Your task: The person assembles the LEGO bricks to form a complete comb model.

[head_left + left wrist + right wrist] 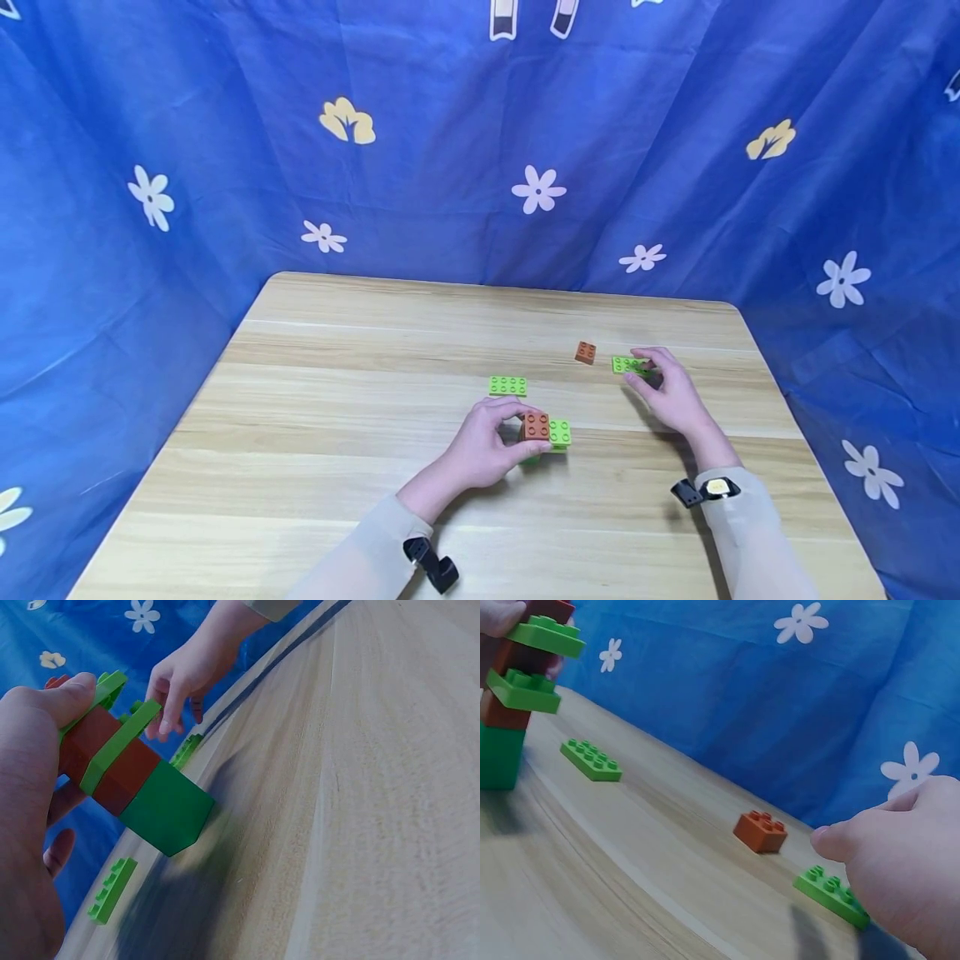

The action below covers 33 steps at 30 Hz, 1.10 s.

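Fingers and thumb of the left hand (480, 446) pinch the upper part of a block tower (135, 774), dark green at its base, with brown bricks and 2 lime layers above. The right hand (672, 396) is at a loose lime plate (829, 895) on the table (337, 400), thumb and fingers spread apart about 1 end; whether the fingertips touch it, I cannot tell. Near that plate lies a brown brick (760, 832) with 4 studs, and a spare plate (507, 386) with 8 studs lies beyond the tower. All of it looks like hard plastic: light, stiff, fairly smooth, unlikely to break. The loose lime plate is low, so its long side edges should give the surest hold. Steady the tower low down, since a sideways push could part its joints.
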Each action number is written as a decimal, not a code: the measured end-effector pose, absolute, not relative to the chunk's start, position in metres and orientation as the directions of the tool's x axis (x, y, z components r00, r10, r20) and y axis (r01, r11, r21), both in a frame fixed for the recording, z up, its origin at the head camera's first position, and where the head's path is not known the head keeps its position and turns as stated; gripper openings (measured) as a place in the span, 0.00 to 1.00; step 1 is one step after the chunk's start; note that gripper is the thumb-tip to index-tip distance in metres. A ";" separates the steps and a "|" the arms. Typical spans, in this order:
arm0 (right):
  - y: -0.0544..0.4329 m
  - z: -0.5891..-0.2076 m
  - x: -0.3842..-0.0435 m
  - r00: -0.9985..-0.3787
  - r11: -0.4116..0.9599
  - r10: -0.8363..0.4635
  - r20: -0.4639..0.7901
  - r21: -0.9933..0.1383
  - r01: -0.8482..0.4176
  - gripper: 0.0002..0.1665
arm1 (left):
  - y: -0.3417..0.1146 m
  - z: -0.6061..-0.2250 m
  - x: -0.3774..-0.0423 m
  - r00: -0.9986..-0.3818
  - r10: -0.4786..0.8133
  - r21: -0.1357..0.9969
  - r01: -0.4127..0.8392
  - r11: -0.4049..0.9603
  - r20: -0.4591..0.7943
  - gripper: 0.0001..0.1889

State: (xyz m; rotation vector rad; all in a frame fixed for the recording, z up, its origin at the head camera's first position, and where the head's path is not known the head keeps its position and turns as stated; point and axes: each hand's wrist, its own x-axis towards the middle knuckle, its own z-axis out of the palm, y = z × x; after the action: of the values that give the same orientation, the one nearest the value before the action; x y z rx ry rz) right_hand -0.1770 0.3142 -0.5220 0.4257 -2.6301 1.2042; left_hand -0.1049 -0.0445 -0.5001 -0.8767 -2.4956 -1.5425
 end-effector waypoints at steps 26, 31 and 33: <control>0.332 -0.543 -0.185 -0.968 0.706 -0.115 0.224 -0.667 -0.239 0.31 | -0.044 -0.500 -0.103 -0.831 0.429 0.805 0.505 0.311 0.355 0.20; 0.332 -0.546 -0.189 -0.965 0.723 -0.129 0.229 -0.644 -0.250 0.30 | -0.044 -0.499 -0.103 -0.830 0.429 0.803 0.507 0.313 0.356 0.20; 0.333 -0.547 -0.190 -0.966 0.730 -0.132 0.222 -0.637 -0.246 0.29 | -0.044 -0.499 -0.103 -0.830 0.429 0.803 0.506 0.314 0.356 0.20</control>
State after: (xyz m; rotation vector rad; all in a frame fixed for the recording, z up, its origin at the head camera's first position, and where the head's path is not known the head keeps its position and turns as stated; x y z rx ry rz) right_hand -0.1899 0.3327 -0.5466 0.3050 -2.7697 1.0545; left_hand -0.1031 -0.0438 -0.4991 -0.8857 -2.4840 -1.5627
